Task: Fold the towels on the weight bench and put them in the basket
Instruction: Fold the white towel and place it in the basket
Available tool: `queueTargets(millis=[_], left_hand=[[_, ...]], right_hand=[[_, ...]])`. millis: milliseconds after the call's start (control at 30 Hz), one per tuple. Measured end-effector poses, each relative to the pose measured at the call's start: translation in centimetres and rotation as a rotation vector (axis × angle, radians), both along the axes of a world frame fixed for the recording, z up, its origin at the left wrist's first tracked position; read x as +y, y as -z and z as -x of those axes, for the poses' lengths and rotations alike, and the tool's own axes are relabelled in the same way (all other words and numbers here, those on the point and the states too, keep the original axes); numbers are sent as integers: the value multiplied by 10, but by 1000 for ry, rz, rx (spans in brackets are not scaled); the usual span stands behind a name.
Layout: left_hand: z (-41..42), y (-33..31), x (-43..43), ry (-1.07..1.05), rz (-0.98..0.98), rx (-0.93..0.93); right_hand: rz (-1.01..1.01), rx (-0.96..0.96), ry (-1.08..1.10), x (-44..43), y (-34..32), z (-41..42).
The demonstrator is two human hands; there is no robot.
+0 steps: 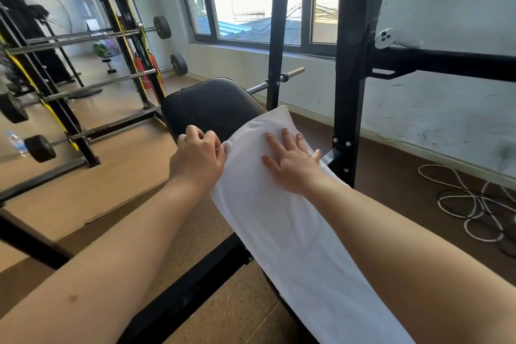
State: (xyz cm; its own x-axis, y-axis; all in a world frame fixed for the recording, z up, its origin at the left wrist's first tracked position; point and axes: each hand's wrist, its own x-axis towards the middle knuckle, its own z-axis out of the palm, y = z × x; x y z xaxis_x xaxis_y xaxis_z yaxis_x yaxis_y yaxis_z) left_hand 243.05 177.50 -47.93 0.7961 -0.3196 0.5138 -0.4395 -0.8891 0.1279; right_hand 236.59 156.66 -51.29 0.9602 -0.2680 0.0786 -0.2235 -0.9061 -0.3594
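Observation:
A long white towel lies lengthwise along the black padded weight bench, covering most of it from the near end up to the head pad. My left hand pinches the towel's left edge near its far end. Flat on the cloth just to the right rests my right hand, fingers spread and pressing down. No basket is in view.
A black rack upright stands right of the bench, with a white controller on its crossbar. Barbells on a yellow-and-black rack fill the left. A white cable coils on the floor at right. A water bottle stands far left.

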Motion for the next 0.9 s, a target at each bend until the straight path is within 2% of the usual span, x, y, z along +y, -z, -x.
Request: queueTargets(millis=[100,200,333,400,467,533,600,733,900], left_hand=[[-6,-3,3,110,45,-8],[-12,-10,13,103,41,-54],[-8,-13,15,13,-142,-227],[1,-14,3,93,-201,-309],[17,-11,-14,209,-248,-197],[35,-1,-28,212,-312,30],[48,12,-36,184,-383,138],[72,26,-48,242,-438,170],[113,45,-73,314,-486,192]], right_hand=[[-10,4,-56,9,-2,-5],[-31,42,-37,10,-5,-10],[-55,40,-4,11,-11,-8],[-38,10,-2,15,-12,-1],[-30,-8,-6,18,-9,12],[-29,-4,8,19,-1,28],[-35,18,39,18,10,49],[-120,74,109,8,37,95],[-134,149,177,-9,60,141]])
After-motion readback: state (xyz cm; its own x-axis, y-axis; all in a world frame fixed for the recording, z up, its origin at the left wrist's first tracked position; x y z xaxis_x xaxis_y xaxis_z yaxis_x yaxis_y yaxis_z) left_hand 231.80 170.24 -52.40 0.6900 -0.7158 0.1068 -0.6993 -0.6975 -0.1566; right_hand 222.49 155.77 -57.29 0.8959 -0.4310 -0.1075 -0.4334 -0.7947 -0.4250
